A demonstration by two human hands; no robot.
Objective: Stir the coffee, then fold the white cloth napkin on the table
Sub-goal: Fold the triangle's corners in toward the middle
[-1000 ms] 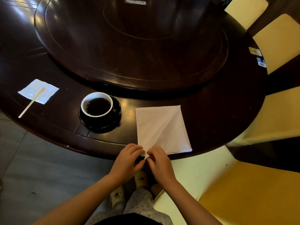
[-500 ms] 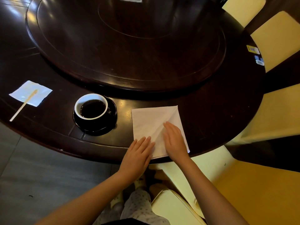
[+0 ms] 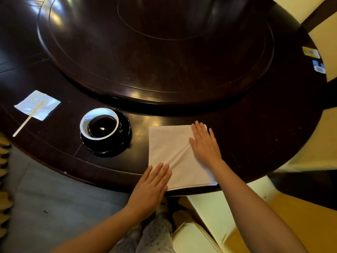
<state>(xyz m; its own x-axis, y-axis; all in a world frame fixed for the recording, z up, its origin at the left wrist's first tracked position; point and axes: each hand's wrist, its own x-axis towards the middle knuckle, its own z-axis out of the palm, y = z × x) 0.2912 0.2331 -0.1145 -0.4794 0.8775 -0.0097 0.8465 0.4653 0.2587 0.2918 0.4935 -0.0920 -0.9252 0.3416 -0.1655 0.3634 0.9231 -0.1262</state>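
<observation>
The white napkin (image 3: 169,148) lies flat at the near rim of the dark table (image 3: 255,134), just right of the coffee cup (image 3: 99,125) on its black saucer (image 3: 125,136) — its lower edge runs close along the table's edge. Both hands are released, fingers straight. The left hand (image 3: 151,189) presses the near-left corner and the right hand (image 3: 204,145) the far-right part. A stirrer (image 3: 27,119) rests on a small white square (image 3: 37,105) at far left. A yellow label (image 3: 311,52) and a blue label (image 3: 319,66) sit at the right rim — print too small to read. Dark tabletop stretches between them and the napkin.
</observation>
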